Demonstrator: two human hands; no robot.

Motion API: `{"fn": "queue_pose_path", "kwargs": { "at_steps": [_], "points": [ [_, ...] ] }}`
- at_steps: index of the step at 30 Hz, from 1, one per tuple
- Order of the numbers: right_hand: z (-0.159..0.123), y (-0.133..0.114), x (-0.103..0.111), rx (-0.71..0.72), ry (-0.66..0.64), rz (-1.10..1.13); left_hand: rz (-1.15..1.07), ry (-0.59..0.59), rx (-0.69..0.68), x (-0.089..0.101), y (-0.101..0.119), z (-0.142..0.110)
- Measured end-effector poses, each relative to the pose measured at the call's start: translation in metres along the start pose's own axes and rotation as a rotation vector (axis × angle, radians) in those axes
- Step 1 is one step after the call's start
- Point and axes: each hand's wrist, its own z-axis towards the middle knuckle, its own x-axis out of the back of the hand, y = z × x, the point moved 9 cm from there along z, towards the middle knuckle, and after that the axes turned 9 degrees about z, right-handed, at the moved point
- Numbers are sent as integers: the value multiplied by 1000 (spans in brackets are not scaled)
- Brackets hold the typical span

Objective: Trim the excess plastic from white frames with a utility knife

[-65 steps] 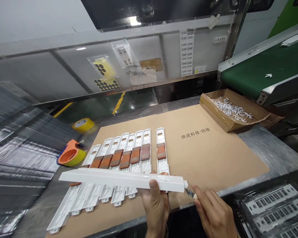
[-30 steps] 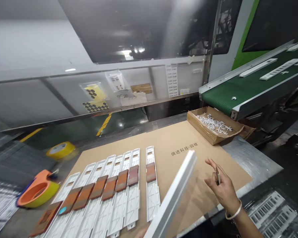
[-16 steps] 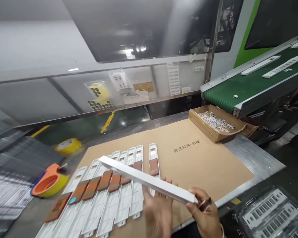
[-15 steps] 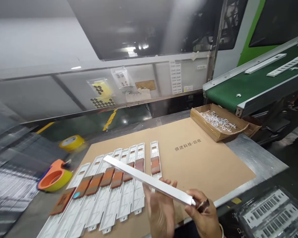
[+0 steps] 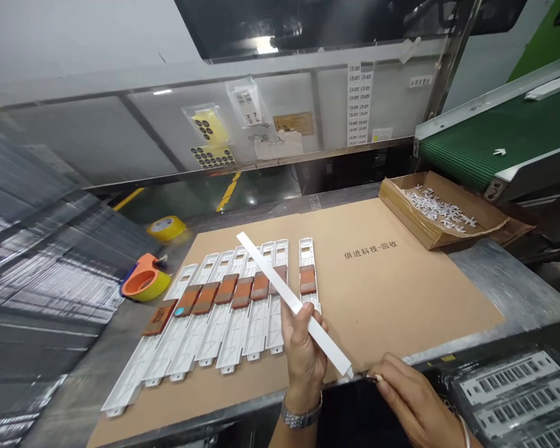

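My left hand [image 5: 303, 348] is closed around a long white plastic strip [image 5: 284, 289], which slants over the table with its far end up and to the left. Beside the strip's near end, my right hand [image 5: 408, 392] is closed in a pinch. A thin dark thing shows at its fingertips, too small to name. Several white plastic channel pieces [image 5: 205, 330] lie side by side on the cardboard sheet [image 5: 354, 298], with reddish-brown blocks [image 5: 227, 289] across them. One more channel piece [image 5: 306, 250] lies apart, with its own block.
A cardboard box [image 5: 415, 230] of small white plastic bits stands at the back right, below a green conveyor [image 5: 476, 143]. At left are a tape dispenser [image 5: 144, 280] and a yellow tape roll [image 5: 167, 229]. Bagged slotted white panels [image 5: 513, 379] lie at lower right.
My left hand has gone from supporting the strip on an open palm to gripping it. The strip tilts more steeply. My right hand has moved off its end, down and right. The view has shifted.
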Motion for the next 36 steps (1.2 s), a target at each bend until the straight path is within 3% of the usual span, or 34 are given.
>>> {"fn": "queue_pose_path", "kwargs": {
  "at_steps": [5,11,36],
  "points": [
    [1,5,1,-6,127,-201,42,-4,6,-2,0,-1],
    [6,-7,0,41,190,-361,39,-15,22,-3,-2,-3],
    [8,-6,-4,9,118,-459,40,-17,23,-9,-3,-5]
  ]
}}
